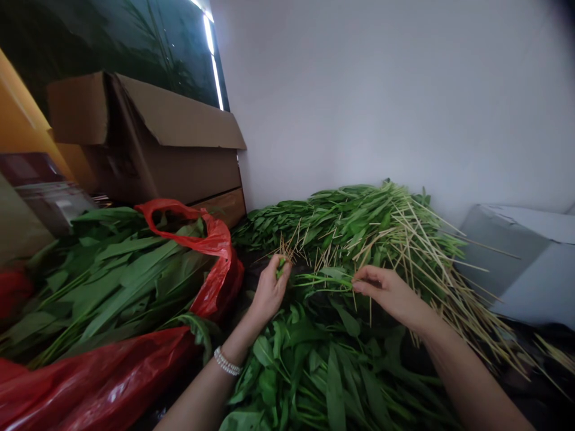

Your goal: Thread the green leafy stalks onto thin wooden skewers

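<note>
My left hand (270, 288), with a beaded bracelet at its wrist, is closed around a small green piece of stem (281, 267). Thin pale sticks show just behind its fingertips; whether it grips any of them I cannot tell. To its right, my right hand (387, 294) pinches the end of a few leafy green stems (330, 279) between thumb and fingers. These stems lie roughly level, pointing toward my left hand. Below both hands spreads a heap of loose leafy greens (314, 365).
A red plastic bag (220, 263) full of long leafy greens (121, 287) lies at left. Against the wall is a pile of greens (341, 212) with many thin pale sticks (417, 239). An open cardboard box (188, 170) stands back left, a white box (525, 257) at right.
</note>
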Demonstrator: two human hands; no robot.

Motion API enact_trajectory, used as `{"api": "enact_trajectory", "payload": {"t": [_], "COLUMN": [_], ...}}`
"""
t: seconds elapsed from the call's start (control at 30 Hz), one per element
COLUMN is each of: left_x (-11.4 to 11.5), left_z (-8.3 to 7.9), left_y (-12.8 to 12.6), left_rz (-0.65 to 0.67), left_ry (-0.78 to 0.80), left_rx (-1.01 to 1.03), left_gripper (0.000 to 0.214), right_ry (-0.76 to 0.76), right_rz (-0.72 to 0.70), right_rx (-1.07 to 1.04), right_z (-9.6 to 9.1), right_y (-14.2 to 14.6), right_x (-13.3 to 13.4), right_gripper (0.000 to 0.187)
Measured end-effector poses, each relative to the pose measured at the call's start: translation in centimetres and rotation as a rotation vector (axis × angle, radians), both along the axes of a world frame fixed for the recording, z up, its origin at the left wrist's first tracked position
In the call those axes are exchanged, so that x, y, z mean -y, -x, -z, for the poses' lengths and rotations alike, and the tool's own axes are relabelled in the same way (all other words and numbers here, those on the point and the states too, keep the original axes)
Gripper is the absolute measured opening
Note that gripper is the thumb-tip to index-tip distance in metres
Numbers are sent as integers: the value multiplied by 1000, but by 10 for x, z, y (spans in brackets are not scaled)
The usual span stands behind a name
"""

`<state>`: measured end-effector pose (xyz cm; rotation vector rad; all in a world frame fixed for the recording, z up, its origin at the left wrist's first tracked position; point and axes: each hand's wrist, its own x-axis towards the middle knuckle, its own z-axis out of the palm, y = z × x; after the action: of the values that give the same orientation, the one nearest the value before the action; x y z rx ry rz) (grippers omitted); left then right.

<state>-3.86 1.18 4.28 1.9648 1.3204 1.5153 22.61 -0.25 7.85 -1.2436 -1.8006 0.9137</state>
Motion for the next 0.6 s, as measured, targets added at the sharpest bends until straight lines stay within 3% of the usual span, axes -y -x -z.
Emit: {"api": "enact_trajectory", "payload": {"t": [0.2,0.4,0.6], "left_x": [3,2,3], "left_z": [0,9,11], "left_y": [-3,-5,-5], "left_rz": [121,51,49], "left_ry": [-71,-163,-239], "left_rx": [-228,-555,-704], "left_gripper": [19,20,20], "right_ry": [-78,-108,-104], "right_rz": [19,-10,41], "right_rx": [35,129,128], "right_z": [4,8,6], "right_y": [1,2,5], "right_x": [-1,-2,1], "right_gripper": [13,12,13]}}
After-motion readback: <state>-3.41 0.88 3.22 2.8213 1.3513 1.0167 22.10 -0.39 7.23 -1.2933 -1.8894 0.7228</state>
